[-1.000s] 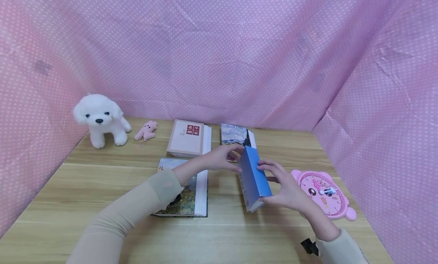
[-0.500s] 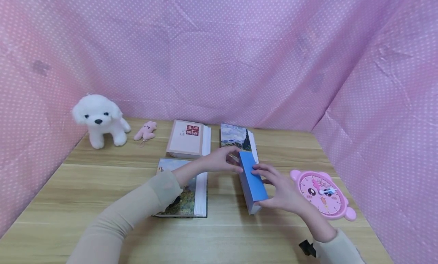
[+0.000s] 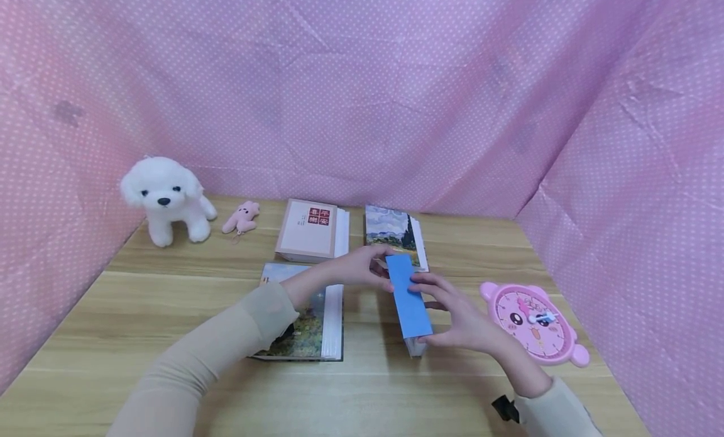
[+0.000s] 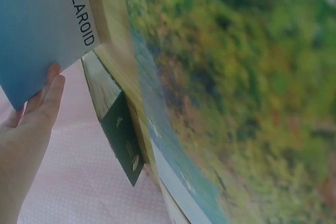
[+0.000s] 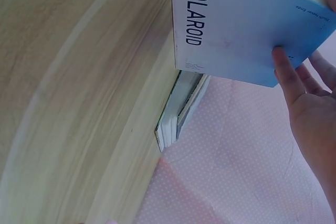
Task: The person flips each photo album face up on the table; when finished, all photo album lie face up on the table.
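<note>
A blue and white photo album (image 3: 408,298) stands on its long edge right of the table's middle, blue spine facing up. "POLAROID" is printed on both covers, as the album (image 5: 231,30) in the right wrist view and the album (image 4: 47,19) in the left wrist view show. My left hand (image 3: 362,267) holds its far left corner, a thumb along the left cover. From the other side my right hand (image 3: 464,317) holds it, fingertips on the right cover and thumb at the near end. Just behind lies an album with a painted landscape (image 3: 393,229).
Under my left forearm lies another painting-covered album (image 3: 311,336). A beige album (image 3: 308,229) with red squares lies behind it. At the back left are a white plush dog (image 3: 166,201) and a small pink plush (image 3: 242,217). A pink clock (image 3: 534,324) lies on the right.
The blue album has turned from leaning to upright, its spine swinging left until it faces up. Both hands have moved slightly left with it.
</note>
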Motion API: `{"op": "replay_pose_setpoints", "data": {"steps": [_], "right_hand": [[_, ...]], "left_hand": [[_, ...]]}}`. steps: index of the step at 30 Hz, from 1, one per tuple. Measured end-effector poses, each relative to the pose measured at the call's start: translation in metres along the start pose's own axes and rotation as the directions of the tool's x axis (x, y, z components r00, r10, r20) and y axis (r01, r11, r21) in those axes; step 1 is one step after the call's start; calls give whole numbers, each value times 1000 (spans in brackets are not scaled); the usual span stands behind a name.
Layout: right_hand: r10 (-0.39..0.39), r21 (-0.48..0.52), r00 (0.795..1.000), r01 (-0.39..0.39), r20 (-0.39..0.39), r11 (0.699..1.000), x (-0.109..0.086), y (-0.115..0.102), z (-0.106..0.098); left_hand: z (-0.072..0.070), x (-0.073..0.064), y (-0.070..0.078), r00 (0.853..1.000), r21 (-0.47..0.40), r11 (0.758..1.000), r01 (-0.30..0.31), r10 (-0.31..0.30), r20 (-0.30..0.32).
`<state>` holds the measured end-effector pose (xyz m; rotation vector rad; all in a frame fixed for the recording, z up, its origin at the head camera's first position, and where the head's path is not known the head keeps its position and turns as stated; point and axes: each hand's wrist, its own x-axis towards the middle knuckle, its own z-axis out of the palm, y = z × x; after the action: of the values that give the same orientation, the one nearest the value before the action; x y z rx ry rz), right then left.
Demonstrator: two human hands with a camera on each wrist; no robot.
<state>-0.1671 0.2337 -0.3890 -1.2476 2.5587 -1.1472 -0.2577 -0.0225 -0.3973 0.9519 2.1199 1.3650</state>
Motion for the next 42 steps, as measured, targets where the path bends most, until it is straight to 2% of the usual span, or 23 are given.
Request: {"op": "replay_pose_setpoints", "data": {"steps": [6, 12, 20, 26, 34, 39, 42], "right_hand": [[-19, 61, 1000, 18, 12, 998, 0, 7, 4], [-16, 95, 1000, 16, 5, 995, 1, 9, 9], [75, 36, 997, -75, 4, 997, 2, 6, 17], [154, 12, 988, -154, 6, 988, 2, 6, 22], [151, -44, 987, -149, 47, 988, 2, 6, 25], [153, -149, 986, -142, 70, 979, 2, 7, 24], [165, -213, 983, -144, 86, 966, 2, 8, 24]], "left_hand": [[-3, -1, -4, 1000, 14, 1000, -14, 14, 25], [-4, -2, -6, 1000, 48, 999, 20, -21, 23], [-3, -3, -6, 997, 63, 995, 81, -81, 5], [-4, -5, -11, 996, 70, 993, 93, -92, -7], [-7, -10, -16, 998, 134, 989, 65, -62, -23], [-8, -13, -20, 999, 136, 990, 45, -44, -7], [-8, -14, -20, 999, 127, 990, 54, -54, -5]]}}
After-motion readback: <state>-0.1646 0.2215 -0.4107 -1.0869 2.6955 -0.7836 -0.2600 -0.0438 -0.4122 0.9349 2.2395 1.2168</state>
